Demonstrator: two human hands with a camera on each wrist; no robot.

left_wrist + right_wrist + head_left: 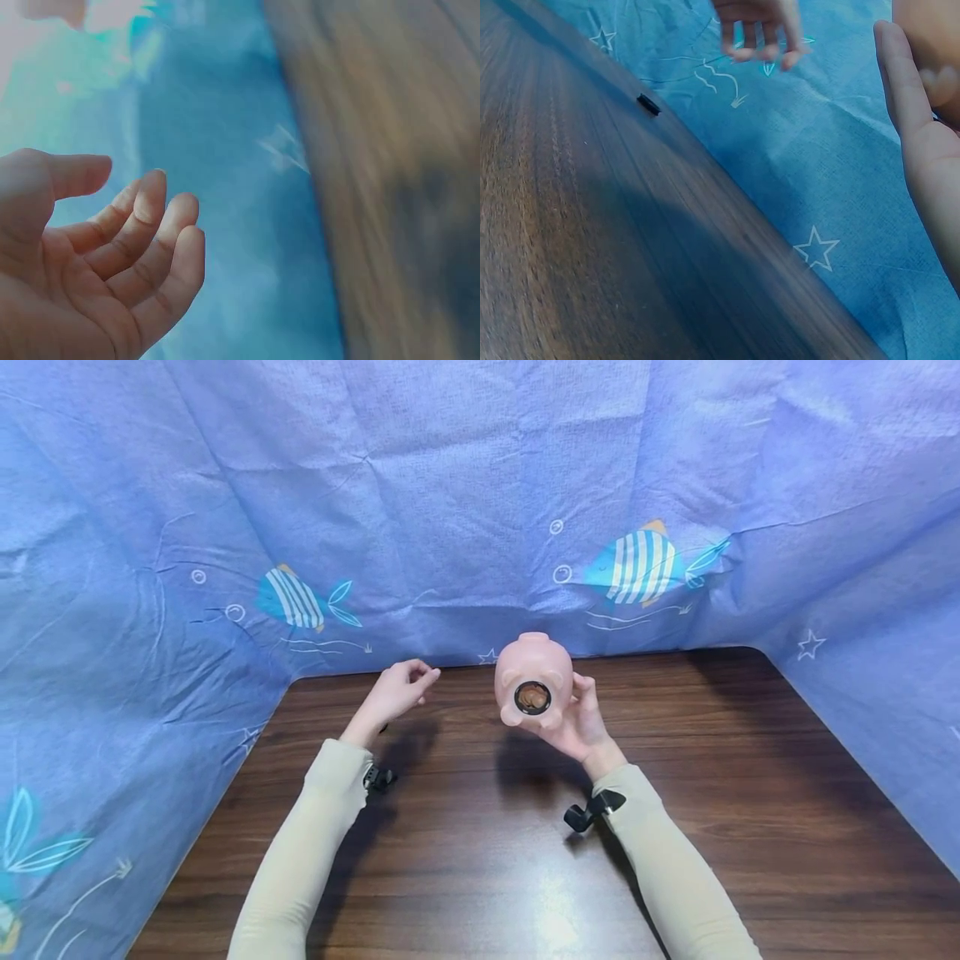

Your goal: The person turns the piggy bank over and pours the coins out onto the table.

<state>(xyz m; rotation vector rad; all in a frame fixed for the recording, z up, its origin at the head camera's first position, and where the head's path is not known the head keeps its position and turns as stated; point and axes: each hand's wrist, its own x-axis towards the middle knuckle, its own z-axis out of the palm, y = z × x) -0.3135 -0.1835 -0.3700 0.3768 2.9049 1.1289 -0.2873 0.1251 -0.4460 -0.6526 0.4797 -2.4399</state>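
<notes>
My right hand grips a pink piggy bank and holds it up over the table. Its underside faces the head camera, and brown coins show inside the round black-rimmed hole between the stubby feet. In the right wrist view only an edge of the piggy bank appears, against the fingers. My left hand hovers to the left, apart from the bank. Its fingers are loosely bent around nothing, as the left wrist view of the hand also shows.
A small black piece lies near the edge of the dark wooden table; its kind is unclear. Blue cloth with printed fish hangs behind and beside the table. Black wrist mounts sit on both sleeves.
</notes>
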